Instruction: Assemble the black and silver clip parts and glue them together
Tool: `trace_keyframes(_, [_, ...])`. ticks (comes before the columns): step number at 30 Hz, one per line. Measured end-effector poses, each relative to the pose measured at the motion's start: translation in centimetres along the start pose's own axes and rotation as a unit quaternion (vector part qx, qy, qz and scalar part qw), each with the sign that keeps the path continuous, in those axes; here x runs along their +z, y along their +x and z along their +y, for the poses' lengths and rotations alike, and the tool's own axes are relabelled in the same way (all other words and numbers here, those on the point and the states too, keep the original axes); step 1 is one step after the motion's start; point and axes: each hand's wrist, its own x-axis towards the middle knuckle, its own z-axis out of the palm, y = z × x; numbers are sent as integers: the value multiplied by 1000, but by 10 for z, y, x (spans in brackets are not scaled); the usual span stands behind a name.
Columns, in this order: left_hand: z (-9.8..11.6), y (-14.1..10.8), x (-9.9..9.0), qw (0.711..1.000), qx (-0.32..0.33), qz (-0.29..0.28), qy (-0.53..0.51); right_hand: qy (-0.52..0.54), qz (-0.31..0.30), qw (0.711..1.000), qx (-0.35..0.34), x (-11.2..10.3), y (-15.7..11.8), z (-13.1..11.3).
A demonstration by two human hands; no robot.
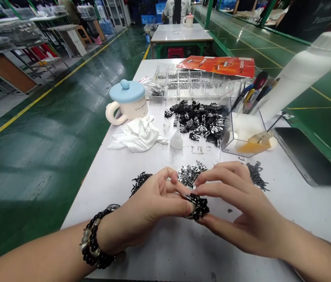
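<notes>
A small cluster of black parts is pinched between the thumb and fingers of my left hand, which wears beaded bracelets. My right hand touches the cluster from the right, its thumb below and its fingertips above, and seems to grip it too. Just beyond my fingers lies a pile of small silver metal pieces. Thin black pieces form a pile behind my left hand, and another black pile lies behind my right hand. Farther back is a large heap of black and silver parts.
Around the white table stand a lidded mug, white cloth, small white bottle, clear divided tray, tool holder, large white bottle and phone. A person is at the back.
</notes>
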Motion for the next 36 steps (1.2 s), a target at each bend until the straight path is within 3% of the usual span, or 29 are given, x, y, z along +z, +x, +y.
trace_keyframes(25, [-2,2,-3,998,-35,-14,-45,-12,-18,1000,-5,-5,0,3])
trace_keyframes(36, [-5,1,-4,1000,8,5,18,-18,-14,1000,-13,-2,-2,2])
